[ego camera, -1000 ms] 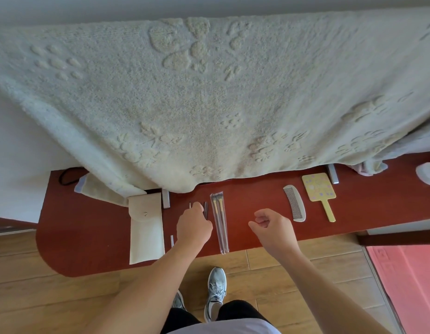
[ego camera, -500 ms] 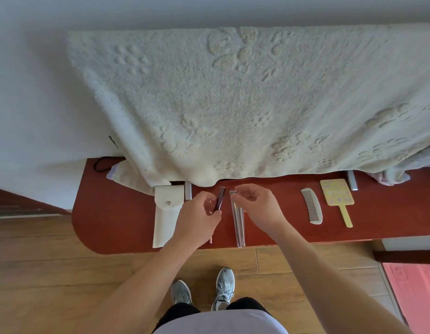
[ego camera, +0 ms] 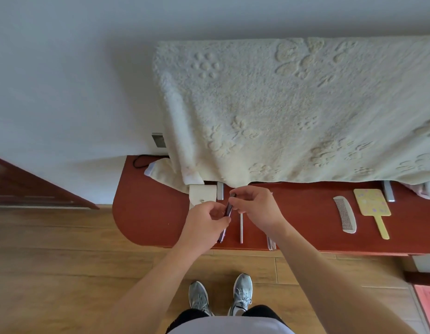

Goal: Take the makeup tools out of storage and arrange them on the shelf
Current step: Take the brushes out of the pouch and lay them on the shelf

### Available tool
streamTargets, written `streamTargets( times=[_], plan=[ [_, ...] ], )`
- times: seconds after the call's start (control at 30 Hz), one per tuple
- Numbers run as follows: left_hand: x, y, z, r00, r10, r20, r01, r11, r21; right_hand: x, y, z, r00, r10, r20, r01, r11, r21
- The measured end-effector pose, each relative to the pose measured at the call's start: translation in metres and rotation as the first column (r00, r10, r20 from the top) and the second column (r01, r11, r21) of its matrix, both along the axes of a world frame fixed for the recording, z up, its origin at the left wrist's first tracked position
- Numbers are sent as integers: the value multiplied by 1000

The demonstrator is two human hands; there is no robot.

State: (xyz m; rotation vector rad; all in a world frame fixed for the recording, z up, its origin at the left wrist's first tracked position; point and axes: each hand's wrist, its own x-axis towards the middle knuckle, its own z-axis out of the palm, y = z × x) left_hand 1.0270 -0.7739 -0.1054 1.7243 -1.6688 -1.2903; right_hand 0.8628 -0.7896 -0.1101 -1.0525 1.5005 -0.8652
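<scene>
The comb (ego camera: 344, 214) and mirror (ego camera: 371, 205) already lie on the shelf (ego camera: 148, 213), while the left hand (ego camera: 204, 225) and right hand (ego camera: 257, 208) both pinch one thin dark stick (ego camera: 229, 208), not yet laid down.

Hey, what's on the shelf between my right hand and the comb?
Bare red shelf, in the head view: nothing lies between the right hand, pinching the dark makeup pencil, and the comb.
</scene>
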Motion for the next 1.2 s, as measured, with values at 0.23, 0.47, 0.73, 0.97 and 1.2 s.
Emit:
streamTargets(
  times=[0.23,0.47,0.73,0.97,1.2],
  plan=[
    [15,2,-4,995,65,-79,-57,993,104,14,-1,2,1000,14,2,-14,999,47],
    [20,-1,3,988,86,-126,-67,986,151,20,-5,5,1000,-26,17,25,997,69],
    [30,16,1,992,71,-109,-38,961,276,-12,-35,20,966,-245,76,243,969,44],
    [29,-7,5,977,148,-152,-117,974,196,2,-19,-2,989,-145,-9,146,987,71],
    [30,-4,-2,971,186,-150,-154,967,202,11,-9,-25,989,-142,-39,145,985,89]
  ],
)
